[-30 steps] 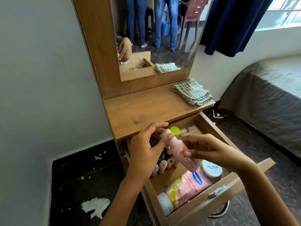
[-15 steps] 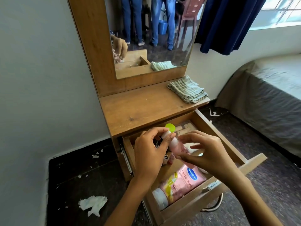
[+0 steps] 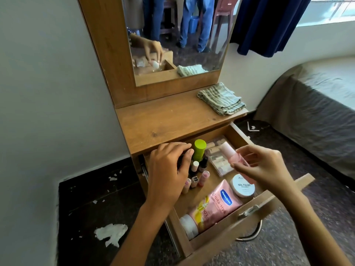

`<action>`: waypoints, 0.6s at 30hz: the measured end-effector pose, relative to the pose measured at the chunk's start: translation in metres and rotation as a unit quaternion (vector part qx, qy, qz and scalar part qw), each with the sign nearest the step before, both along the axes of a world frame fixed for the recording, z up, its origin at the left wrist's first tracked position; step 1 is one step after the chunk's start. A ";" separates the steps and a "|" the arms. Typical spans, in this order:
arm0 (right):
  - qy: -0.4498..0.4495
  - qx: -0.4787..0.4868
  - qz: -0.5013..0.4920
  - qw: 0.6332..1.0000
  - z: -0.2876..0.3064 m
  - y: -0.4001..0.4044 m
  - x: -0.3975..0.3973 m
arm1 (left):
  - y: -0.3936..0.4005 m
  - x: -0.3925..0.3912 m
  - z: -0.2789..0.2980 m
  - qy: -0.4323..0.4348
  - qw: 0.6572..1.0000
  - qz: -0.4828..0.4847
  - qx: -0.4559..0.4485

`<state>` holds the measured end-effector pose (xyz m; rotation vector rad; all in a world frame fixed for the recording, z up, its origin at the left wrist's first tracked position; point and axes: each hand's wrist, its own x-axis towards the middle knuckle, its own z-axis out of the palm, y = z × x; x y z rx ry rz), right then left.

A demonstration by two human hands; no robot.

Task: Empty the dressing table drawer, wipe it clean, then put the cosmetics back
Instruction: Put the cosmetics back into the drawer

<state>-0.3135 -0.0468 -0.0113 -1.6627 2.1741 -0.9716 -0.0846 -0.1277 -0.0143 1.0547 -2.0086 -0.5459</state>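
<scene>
Drawer (image 3: 255, 212), pulled open, wooden front nearest the camera with a metal handle (image 3: 249, 211)

Pink lotion tube (image 3: 213, 208), lying flat along the front wall, white cap to the left

White round jar (image 3: 243, 185) marked nail polish, just right of the tube

Right hand (image 3: 265, 167), above the drawer's right half, fingers pinching a pink bottle (image 3: 233, 158) that tilts with its pale cap up and to the left

Left hand (image 3: 169, 169), over the drawer's left back corner, fingers curled around a dark item mostly hidden beneath it; what it is cannot be told

Small nail polish bottles (image 3: 195, 174), clustered upright beside the left hand

Green-capped bottle (image 3: 199, 149), upright, just beside the left fingertips

Clear box (image 3: 217, 158) of small pale items, back right of the drawer, partly behind the pink bottle

Desk (image 3: 163, 120), wooden top bare on the left

Folded striped cloth (image 3: 221, 98), on the desk's right end

Mirror (image 3: 172, 35), upright behind the desk

Floor (image 3: 86, 198), dark, with crumpled white paper (image 3: 111, 234) left of the drawer
</scene>
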 end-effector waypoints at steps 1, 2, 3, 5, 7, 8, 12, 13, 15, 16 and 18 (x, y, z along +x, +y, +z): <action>0.014 0.005 -0.018 1.000 -0.004 -0.005 -0.003 | 0.001 0.000 0.000 -0.006 1.000 -0.001 -0.003; 0.032 0.012 -0.032 0.999 -0.008 -0.010 -0.004 | 0.002 -0.001 -0.001 -0.012 1.000 -0.001 -0.007; 0.053 0.021 -0.042 0.998 -0.012 -0.015 -0.005 | 0.003 -0.002 -0.001 -0.019 1.000 -0.002 -0.010; 0.088 0.039 -0.046 0.994 -0.020 -0.026 -0.006 | 0.005 -0.003 -0.002 -0.034 0.999 -0.004 -0.014; 0.117 0.051 -0.043 0.991 -0.025 -0.036 -0.007 | 0.007 -0.005 -0.003 -0.048 0.999 -0.008 -0.017; 0.130 0.057 -0.043 0.989 -0.027 -0.040 -0.007 | 0.007 -0.005 -0.004 -0.053 0.998 -0.010 -0.021; 0.176 0.084 -0.049 0.980 -0.030 -0.055 -0.013 | 0.007 -0.004 -0.006 -0.063 0.998 -0.010 -0.026; 0.184 0.093 -0.048 0.977 -0.031 -0.057 -0.014 | 0.006 -0.004 -0.007 -0.064 0.998 -0.009 -0.025; 0.194 0.106 -0.043 0.974 -0.033 -0.061 -0.016 | 0.006 -0.004 -0.007 -0.065 0.998 -0.008 -0.024; 0.200 0.113 -0.039 0.973 -0.034 -0.063 -0.017 | 0.006 -0.003 -0.007 -0.065 0.998 -0.008 -0.022; 0.211 0.129 -0.027 0.969 -0.036 -0.066 -0.018 | 0.006 -0.003 -0.007 -0.066 0.998 -0.005 -0.019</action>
